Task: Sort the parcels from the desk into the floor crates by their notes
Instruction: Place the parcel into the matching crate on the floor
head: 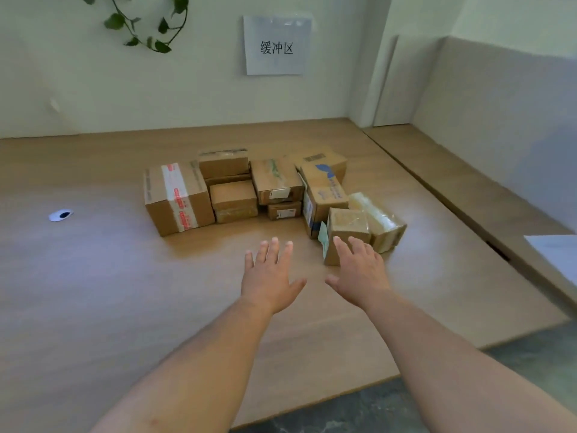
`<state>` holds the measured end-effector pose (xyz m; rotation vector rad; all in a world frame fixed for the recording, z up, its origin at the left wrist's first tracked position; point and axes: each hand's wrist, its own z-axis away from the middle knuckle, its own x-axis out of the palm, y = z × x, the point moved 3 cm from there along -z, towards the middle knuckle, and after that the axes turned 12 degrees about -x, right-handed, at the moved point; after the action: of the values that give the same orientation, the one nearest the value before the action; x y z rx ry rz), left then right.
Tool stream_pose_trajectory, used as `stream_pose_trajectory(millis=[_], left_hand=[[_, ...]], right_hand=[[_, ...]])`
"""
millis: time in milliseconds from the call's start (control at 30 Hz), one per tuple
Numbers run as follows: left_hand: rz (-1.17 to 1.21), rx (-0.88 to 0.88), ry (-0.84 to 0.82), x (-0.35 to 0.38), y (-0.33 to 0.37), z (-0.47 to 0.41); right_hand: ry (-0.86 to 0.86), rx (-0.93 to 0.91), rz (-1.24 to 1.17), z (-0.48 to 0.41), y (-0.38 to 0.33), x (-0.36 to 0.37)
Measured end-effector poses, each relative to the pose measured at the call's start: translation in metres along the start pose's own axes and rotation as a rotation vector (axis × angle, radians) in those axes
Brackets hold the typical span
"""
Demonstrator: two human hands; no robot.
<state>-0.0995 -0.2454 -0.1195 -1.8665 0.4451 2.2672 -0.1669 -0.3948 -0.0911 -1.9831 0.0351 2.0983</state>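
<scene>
Several cardboard parcels lie clustered on the wooden desk (93, 292). The largest, with red-and-white tape (178, 198), is at the left of the cluster. A blue-printed box (324, 201) stands right of centre. Nearest to me is a small taped box (346, 225) with a pale green note on its left side, and a clear-wrapped parcel (379, 221) leans behind it. My left hand (270, 273) hovers flat over bare desk in front of the cluster, fingers spread. My right hand (359, 270) is open, its fingertips over the small taped box. No crates are in view.
A paper sign (276, 45) with printed characters hangs on the back wall, beside trailing green leaves (146, 23). A white cable grommet (61, 215) sits in the desk at the left. A second desk with a grey partition (499, 120) adjoins on the right. Dark floor (390, 410) shows below.
</scene>
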Motion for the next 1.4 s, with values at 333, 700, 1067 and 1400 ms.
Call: stream_pose_trajectory(millis=[333,700,1067,1400], left_hand=[[0.112,0.114,-0.067,0.0,0.088,-0.086],[0.27,-0.072,-0.123,0.003,0.119,-0.098],[0.715,-0.603,-0.115,0.009,0.076,-0.075],[1.028,-0.605,-0.175,0.005,0.046,-0.036]], right_hand=[[0.04,0.218,-0.13,-0.043,0.093,-0.002],[-0.094,-0.036,-0.337,-0.07,0.111,0.011],[-0.027,-0.298,-0.516,-0.075,0.077,0.011],[-0.095,0.005,-0.647,-0.08,0.081,0.022]])
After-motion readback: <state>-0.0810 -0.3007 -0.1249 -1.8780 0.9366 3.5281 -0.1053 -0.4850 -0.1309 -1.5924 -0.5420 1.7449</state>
